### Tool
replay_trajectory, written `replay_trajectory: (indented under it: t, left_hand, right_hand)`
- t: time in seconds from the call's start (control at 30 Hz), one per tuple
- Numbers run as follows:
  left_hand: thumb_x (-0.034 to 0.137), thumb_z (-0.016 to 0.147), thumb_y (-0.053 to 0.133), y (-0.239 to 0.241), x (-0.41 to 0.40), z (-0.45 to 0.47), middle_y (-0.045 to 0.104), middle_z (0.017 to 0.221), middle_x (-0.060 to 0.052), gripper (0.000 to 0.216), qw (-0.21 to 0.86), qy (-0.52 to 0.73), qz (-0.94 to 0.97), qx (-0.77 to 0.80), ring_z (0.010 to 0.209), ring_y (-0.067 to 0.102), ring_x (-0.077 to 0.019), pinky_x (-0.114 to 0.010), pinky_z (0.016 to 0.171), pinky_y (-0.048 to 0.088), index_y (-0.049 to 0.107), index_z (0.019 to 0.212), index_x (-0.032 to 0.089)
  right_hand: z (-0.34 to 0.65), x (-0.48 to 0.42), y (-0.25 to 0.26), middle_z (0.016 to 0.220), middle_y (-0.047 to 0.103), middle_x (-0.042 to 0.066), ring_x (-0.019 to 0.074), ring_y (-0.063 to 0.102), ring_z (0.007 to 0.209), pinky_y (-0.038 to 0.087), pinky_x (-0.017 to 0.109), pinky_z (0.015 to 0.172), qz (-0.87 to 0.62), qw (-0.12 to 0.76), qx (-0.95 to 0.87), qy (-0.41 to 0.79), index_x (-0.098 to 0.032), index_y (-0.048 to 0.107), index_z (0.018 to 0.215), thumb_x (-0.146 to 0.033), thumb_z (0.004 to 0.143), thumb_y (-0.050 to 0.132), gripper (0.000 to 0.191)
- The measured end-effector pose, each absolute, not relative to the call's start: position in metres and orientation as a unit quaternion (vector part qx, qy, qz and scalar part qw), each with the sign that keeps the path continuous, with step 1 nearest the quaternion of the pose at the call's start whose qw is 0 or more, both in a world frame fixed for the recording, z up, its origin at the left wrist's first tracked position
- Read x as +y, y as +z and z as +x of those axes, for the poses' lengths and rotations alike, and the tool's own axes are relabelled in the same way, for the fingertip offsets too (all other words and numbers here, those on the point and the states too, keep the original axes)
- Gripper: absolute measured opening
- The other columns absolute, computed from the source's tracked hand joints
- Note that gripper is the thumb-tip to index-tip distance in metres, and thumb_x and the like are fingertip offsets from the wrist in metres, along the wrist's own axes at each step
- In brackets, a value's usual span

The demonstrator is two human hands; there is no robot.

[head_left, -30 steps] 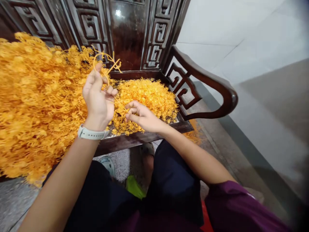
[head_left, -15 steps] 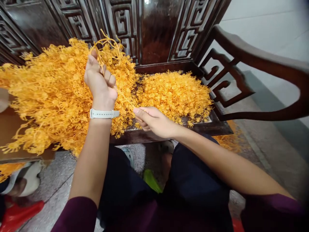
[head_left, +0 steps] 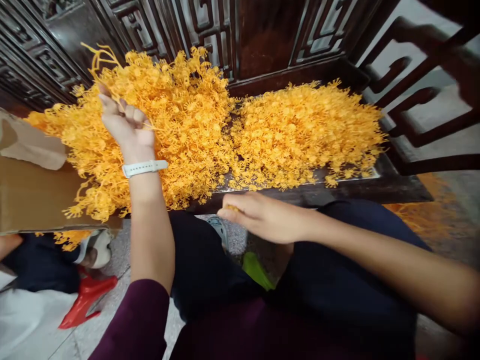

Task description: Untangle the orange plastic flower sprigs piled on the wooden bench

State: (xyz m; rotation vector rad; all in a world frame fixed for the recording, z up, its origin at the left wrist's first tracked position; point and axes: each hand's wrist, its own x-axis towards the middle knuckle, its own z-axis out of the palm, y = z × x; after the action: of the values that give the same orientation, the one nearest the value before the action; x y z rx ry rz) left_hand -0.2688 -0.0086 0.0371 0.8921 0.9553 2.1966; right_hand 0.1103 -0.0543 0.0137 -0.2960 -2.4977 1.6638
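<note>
Holds a branching orange plastic stem (head_left: 93, 67) in the loosely curled fingers of the left hand (head_left: 127, 120), raised in front of a large heap of orange flower sprays (head_left: 187, 135). Lets the free ends of the stem stick up above and to the left of that hand. Wears a pale watch strap (head_left: 144, 168) on the wrist just below it. Pinches a small orange piece (head_left: 234, 208) between the thumb and bent fingers of the right hand (head_left: 262, 215), well apart from the left, just in front of the near edge of the dark wooden worktop (head_left: 307, 193). Beyond the right hand, on the worktop, a smaller heap of sprays (head_left: 300, 130), almost meeting the larger one. Beyond both hands, a carved wooden backrest (head_left: 266, 40); farther to the right of the right hand, an openwork armrest (head_left: 431, 135). Left of the left hand, a cardboard box (head_left: 33, 195). Below the right hand, a bright green object (head_left: 258, 270), too indistinct to identify.
</note>
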Motion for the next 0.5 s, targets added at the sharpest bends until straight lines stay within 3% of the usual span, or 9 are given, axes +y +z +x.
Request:
replay_trajectory:
  t: [0.1,0.2,0.33,0.43,0.5]
  left_hand:
    - [0.068,0.112,0.027,0.027,-0.012,-0.268,0.009,0.065,0.003,0.049,0.399,0.778,0.398,0.277,0.053,0.011,-0.012,-0.04,0.062,0.002,0.052,0.113,0.026]
    - [0.085,0.101,0.024,0.026,-0.007,-0.241,0.001,0.069,0.0,0.066,0.397,0.761,0.378,0.347,0.054,0.014,-0.0129,-0.038,0.066,-0.002,0.054,0.1,0.026]
    - [0.071,0.108,0.023,0.036,-0.007,-0.194,0.003,0.07,-0.001,0.052,0.337,0.787,0.326,0.401,0.051,0.016,-0.0117,-0.035,0.065,-0.003,0.053,0.106,0.029]
    - [0.056,0.115,0.03,0.039,-0.014,-0.164,0.016,0.065,0.002,0.036,0.358,0.777,0.328,0.401,0.051,0.015,-0.0105,-0.035,0.059,0.0,0.054,0.113,0.029]
    - [0.054,0.115,0.036,0.038,-0.019,-0.145,0.024,0.064,0.003,0.032,0.383,0.754,0.34,0.412,0.051,0.018,-0.0095,-0.035,0.057,0.004,0.055,0.114,0.029]
  right_hand:
    - [0.113,-0.035,0.008,0.084,0.058,0.001,0.0154,0.053,0.076,0.034,0.03,0.069,-0.141,0.102,-0.82,0.545,-0.02,0.056,0.092,-0.049,0.108,0.055,0.034]
    - [0.116,-0.017,0.008,0.09,0.064,0.003,0.0172,0.053,0.078,0.036,0.031,0.069,-0.171,0.178,-0.805,0.539,-0.02,0.065,0.1,-0.046,0.102,0.065,0.026]
    - [0.126,-0.003,0.012,0.087,0.062,0.004,0.0204,0.052,0.083,0.039,0.032,0.07,-0.191,0.269,-0.796,0.507,-0.022,0.067,0.093,-0.039,0.092,0.079,0.02]
    - [0.135,0.013,0.014,0.089,0.061,0.004,0.021,0.053,0.086,0.041,0.033,0.074,-0.219,0.297,-0.798,0.476,-0.021,0.067,0.092,-0.031,0.084,0.086,0.023]
    - [0.141,0.028,0.012,0.09,0.06,0.004,0.0206,0.053,0.087,0.042,0.034,0.077,-0.246,0.323,-0.798,0.446,-0.02,0.066,0.09,-0.027,0.079,0.089,0.026]
